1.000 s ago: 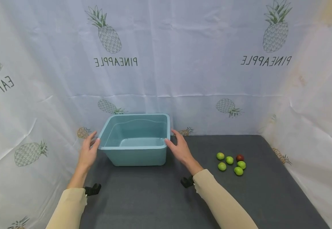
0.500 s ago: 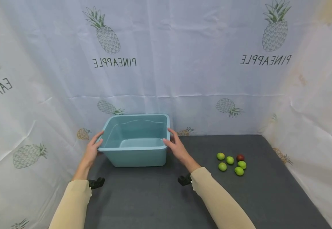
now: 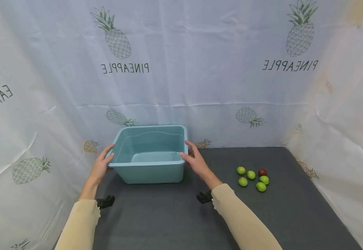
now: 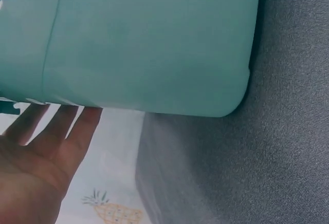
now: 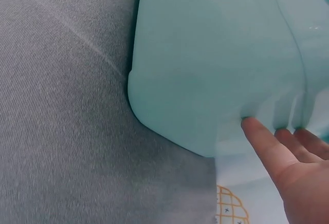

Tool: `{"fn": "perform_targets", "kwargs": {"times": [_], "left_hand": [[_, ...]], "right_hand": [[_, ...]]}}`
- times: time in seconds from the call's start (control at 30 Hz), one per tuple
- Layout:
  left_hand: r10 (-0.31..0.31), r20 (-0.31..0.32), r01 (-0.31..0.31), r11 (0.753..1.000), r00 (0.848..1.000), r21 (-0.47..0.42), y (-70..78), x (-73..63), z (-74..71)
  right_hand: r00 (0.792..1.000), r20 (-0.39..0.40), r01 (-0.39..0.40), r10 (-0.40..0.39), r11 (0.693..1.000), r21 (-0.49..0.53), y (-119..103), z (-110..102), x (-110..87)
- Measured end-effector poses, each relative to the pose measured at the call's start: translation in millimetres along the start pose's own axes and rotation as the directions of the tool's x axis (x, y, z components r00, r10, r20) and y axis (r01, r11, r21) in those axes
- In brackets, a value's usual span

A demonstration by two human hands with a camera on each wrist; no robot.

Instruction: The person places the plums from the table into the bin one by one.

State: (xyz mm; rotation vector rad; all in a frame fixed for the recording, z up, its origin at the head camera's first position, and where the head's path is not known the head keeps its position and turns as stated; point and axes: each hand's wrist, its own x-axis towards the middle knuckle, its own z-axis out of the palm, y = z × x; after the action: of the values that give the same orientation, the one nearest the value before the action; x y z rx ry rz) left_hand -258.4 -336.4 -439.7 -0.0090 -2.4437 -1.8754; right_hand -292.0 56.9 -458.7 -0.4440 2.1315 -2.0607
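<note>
A light blue plastic basin [image 3: 150, 173] stands at the back left of the dark table, its inside bare. At its left end my left hand [image 3: 99, 165] grips the rim, thumb on top and fingers along the outer wall. My right hand [image 3: 198, 164] holds the opposite end the same way. The left wrist view shows the left hand's fingers [image 4: 74, 131] against the side wall of the basin [image 4: 154, 44]. From the right wrist, the fingertips [image 5: 249, 123] meet the outer wall [image 5: 200, 70] below the rim; both thumbs are hidden in the wrist views.
To the right lie several small green fruits [image 3: 251, 174] and one dark red fruit [image 3: 262, 172] in a loose group on the table [image 3: 156, 218]. A white cloth [image 3: 206, 90] printed with pineapples hangs close behind the basin and along both sides.
My left hand has moved right and forward onto the basin's left rim. The right hand has closed in on its end. Since then the basin has shifted slightly to the right and towards me.
</note>
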Motion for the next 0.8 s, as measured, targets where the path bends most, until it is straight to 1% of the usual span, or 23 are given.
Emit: {"fn": "perform_targets", "kwargs": {"times": [0.13,0.3,0.4,0.6,0.8], "left_hand": [[0.02,0.021,-0.02,1.0,1.0,0.016,-1.0,-4.3,5.4],[0.038,0.018,-0.039,0.998,0.999,0.044,-1.8,-9.6,10.5],[0.049,0.018,-0.05,0.998,0.999,0.036,-2.7,-13.7,14.3],[0.061,0.048,-0.061,0.998,0.997,0.011,-2.3,-18.8,21.7],[0.06,0.058,-0.061,0.998,0.996,0.017,-1.0,-22.7,26.7]], "right_hand": [[1.0,0.008,-0.017,0.017,1.0,0.02,-1,-7,-5.9],[0.999,0.032,-0.019,0.018,0.999,0.026,-2,-15,-11.4],[0.999,0.035,-0.021,0.02,1.0,0.023,-3,-19,-16.1],[0.999,0.029,-0.022,0.021,0.999,0.025,-2,-28,-25.1],[0.999,0.028,-0.026,0.025,0.999,0.033,-2,-34,-33.5]]}}
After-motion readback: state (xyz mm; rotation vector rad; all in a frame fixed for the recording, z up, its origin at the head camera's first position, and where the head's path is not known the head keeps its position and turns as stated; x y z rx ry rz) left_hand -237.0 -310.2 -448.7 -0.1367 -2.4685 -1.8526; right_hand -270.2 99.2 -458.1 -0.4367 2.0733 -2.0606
